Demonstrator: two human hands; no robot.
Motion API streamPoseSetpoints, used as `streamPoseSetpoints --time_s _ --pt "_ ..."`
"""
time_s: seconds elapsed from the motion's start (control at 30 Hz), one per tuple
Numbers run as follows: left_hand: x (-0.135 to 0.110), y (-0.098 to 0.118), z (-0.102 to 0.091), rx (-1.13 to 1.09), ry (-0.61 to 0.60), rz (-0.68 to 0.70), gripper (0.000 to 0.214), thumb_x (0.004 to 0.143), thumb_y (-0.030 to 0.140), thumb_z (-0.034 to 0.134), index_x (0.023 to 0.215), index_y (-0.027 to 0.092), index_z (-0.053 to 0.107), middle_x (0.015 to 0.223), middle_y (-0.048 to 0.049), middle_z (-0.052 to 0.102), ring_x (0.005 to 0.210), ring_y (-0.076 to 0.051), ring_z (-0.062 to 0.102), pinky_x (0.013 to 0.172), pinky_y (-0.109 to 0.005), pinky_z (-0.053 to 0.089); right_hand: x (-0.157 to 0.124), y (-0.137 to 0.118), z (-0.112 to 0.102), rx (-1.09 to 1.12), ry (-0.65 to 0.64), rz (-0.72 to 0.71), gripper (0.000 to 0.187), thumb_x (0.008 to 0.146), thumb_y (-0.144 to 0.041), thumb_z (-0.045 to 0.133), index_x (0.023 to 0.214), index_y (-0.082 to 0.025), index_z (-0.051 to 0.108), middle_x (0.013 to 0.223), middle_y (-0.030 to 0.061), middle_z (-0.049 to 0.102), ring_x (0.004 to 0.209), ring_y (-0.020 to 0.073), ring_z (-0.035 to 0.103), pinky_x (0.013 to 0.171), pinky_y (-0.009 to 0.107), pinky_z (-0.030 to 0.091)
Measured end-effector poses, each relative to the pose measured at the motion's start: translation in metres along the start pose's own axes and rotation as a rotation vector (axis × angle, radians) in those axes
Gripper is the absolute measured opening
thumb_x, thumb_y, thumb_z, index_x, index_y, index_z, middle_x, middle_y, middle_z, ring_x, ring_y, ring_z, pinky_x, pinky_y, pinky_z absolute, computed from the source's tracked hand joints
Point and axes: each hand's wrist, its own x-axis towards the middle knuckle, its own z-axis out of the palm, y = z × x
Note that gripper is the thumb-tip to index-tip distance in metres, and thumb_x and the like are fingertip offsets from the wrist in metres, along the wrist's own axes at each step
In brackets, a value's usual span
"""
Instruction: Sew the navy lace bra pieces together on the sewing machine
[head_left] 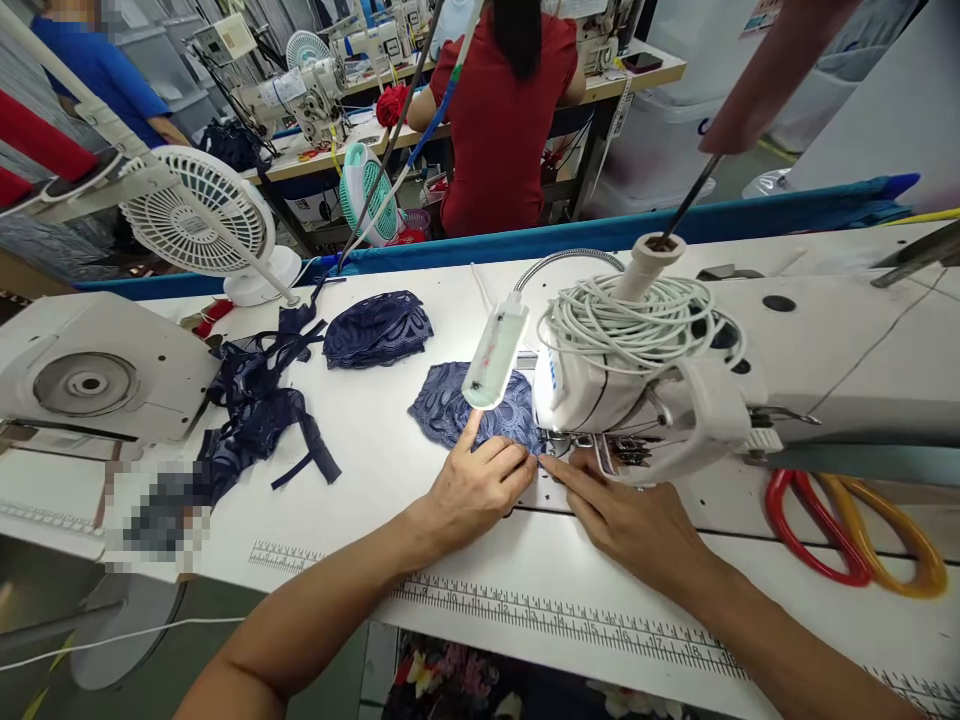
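Note:
A navy lace cup-shaped piece point(442, 405) lies under the head of a white sewing machine point(600, 390), its right edge by the presser foot point(559, 442). My left hand point(484, 485) bears on its near edge, index finger stretched forward and the others bent together at the fabric. From the other side my right hand point(630, 515) reaches in, its outstretched index fingertip touching the lace edge close to my left fingertips. Part of the right hand is hidden behind the machine head. A small lamp point(496, 355) hangs over the lace.
Another stack of navy lace point(379, 330) sits behind, left of the lamp. Navy straps and fabric point(262, 400) lie beside a second machine point(97, 365). Red-and-yellow-handled scissors point(855, 530) rest at right. Beyond stand a white fan point(202, 210) and a person in red point(499, 120).

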Motion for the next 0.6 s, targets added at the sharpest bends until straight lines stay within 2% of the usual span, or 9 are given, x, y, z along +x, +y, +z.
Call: streamPoseSetpoints --time_s 0.07,0.23,0.37,0.43,0.6 --pt "-0.001 0.0 0.0 -0.011 0.007 -0.004 0.027 0.097 0.008 0.041 0.111 0.015 0.062 0.101 -0.0039 0.071 0.094 -0.014 0.064 0.12 -0.059 0.02 0.001 -0.003 0.0 -0.035 -0.024 -0.035 0.035 0.093 -0.013 0.046 0.122 -0.021 0.065 0.081 0.0015 0.068 0.048 0.0098 0.034 0.054 0.029 0.034" --pt "-0.002 0.002 -0.001 -0.006 0.027 0.015 0.027 0.096 0.007 0.042 0.113 0.014 0.062 0.107 -0.0059 0.071 0.1 -0.016 0.065 0.119 -0.062 0.017 0.004 -0.005 -0.002 -0.011 -0.035 -0.027 0.036 0.09 -0.008 0.046 0.119 -0.018 0.067 0.073 0.0031 0.064 0.059 0.0131 0.05 0.055 0.029 0.034" --pt "-0.003 0.003 -0.003 -0.025 -0.028 0.014 0.027 0.099 0.009 0.04 0.113 0.014 0.062 0.113 -0.0072 0.07 0.112 -0.018 0.061 0.119 -0.064 0.017 0.003 0.007 -0.004 0.05 0.062 0.098 0.025 0.087 -0.012 0.049 0.085 -0.019 0.073 0.063 0.0016 0.057 0.056 0.012 0.046 0.056 0.028 0.035" --pt "-0.003 0.003 -0.004 -0.016 -0.047 0.014 0.027 0.1 0.01 0.039 0.115 0.014 0.061 0.114 -0.007 0.07 0.113 -0.018 0.061 0.119 -0.065 0.016 0.003 0.013 -0.003 0.053 0.118 0.146 0.023 0.083 -0.011 0.05 0.069 -0.018 0.067 0.059 0.0007 0.053 0.052 0.011 0.042 0.054 0.028 0.033" --pt "0.004 0.0 0.0 0.052 -0.013 0.005 0.026 0.1 0.01 0.041 0.114 0.014 0.062 0.112 -0.0056 0.071 0.11 -0.018 0.063 0.119 -0.065 0.016 0.005 0.017 0.0 0.051 0.16 0.164 0.025 0.077 -0.009 0.052 0.053 -0.019 0.049 0.05 -0.0022 0.044 0.048 0.0099 0.039 0.05 0.028 0.027"
